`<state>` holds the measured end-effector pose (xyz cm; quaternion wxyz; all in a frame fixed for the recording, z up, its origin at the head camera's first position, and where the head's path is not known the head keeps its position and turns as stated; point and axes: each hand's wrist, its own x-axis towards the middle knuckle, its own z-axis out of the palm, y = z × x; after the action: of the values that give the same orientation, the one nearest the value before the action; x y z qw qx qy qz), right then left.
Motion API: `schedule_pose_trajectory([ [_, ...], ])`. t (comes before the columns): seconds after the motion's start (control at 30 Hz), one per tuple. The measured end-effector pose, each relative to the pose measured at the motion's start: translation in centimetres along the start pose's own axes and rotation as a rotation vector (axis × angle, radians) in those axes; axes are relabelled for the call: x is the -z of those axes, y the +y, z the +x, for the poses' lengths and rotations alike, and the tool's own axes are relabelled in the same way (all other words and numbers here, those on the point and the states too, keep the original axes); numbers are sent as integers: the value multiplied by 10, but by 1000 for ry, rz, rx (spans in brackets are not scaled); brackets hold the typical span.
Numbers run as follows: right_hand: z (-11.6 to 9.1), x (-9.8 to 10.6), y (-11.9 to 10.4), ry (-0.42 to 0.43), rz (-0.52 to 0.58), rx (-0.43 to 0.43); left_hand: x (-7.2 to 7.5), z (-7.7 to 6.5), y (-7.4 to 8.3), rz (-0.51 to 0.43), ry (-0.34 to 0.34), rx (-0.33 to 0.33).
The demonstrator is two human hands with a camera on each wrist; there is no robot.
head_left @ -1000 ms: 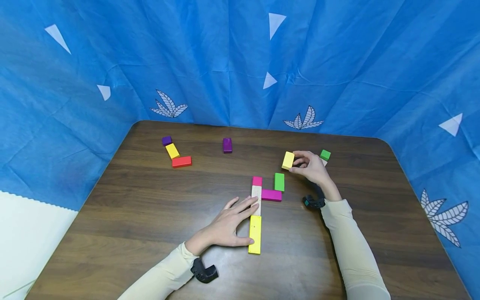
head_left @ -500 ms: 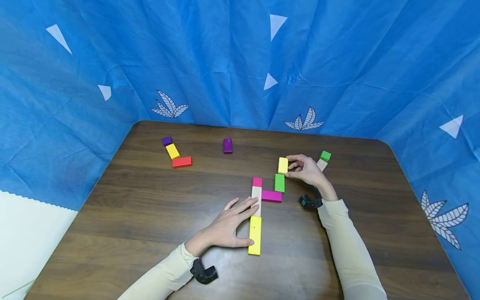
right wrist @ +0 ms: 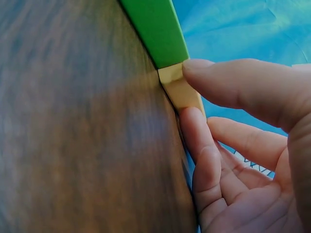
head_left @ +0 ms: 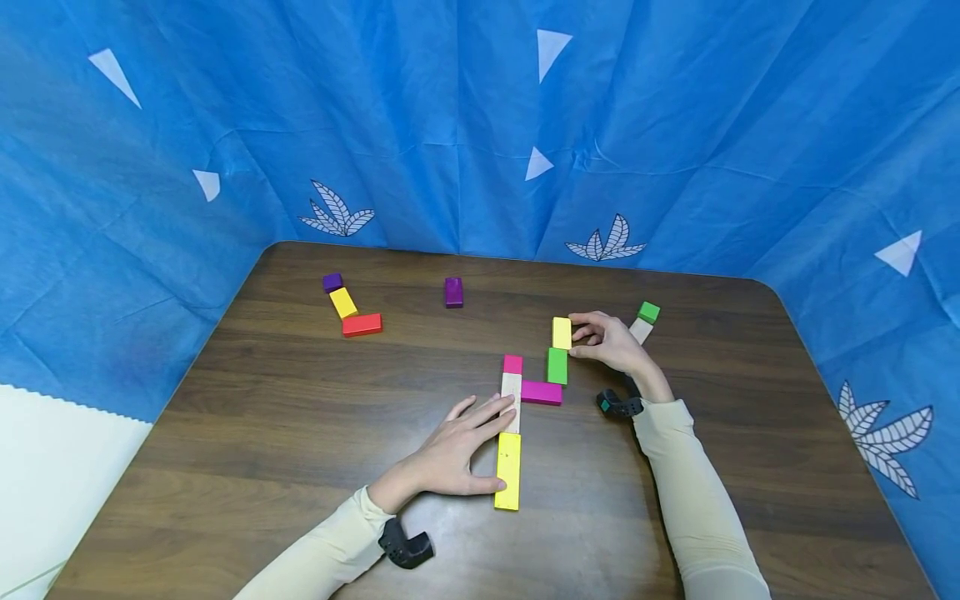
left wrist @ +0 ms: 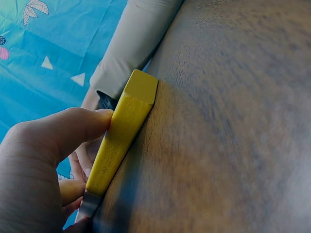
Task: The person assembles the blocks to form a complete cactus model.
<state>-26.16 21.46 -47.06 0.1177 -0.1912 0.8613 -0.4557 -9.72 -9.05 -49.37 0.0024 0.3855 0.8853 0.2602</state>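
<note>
My left hand [head_left: 456, 454] lies spread over a row of blocks, fingertips on the white block [head_left: 512, 383] and thumb at the long yellow block [head_left: 507, 475]. In the left wrist view the thumb touches the side of that long yellow block [left wrist: 121, 131]. Farther back, my right hand [head_left: 611, 342] holds a small pale-yellow block [head_left: 561, 332] with thumb and fingers at its right side. This block stands end to end with a green block [head_left: 557, 366]. In the right wrist view the thumb tip sits where pale yellow [right wrist: 180, 90] meets green [right wrist: 158, 31].
A pink block [head_left: 513, 364] tops the row, and a magenta block [head_left: 542, 392] juts right from it. Loose blocks lie farther back: purple [head_left: 453, 292], red [head_left: 362, 325], yellow [head_left: 343, 302], dark violet [head_left: 332, 282], green [head_left: 648, 312], white [head_left: 641, 330]. A blue curtain [head_left: 450, 125] surrounds the table.
My right hand has brought the small pale-yellow block left and down to the far end of the green block. The left hand has stayed in place.
</note>
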Motion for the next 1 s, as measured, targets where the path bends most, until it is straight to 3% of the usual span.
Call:
schedule_pose_trajectory([
  [0.43,-14,-1,-40,-3,-13,-16,0,0,0,7,12,-10],
  [1.0,-15,-5,-44,27,-47,-6,0,0,0,9,20,-15],
])
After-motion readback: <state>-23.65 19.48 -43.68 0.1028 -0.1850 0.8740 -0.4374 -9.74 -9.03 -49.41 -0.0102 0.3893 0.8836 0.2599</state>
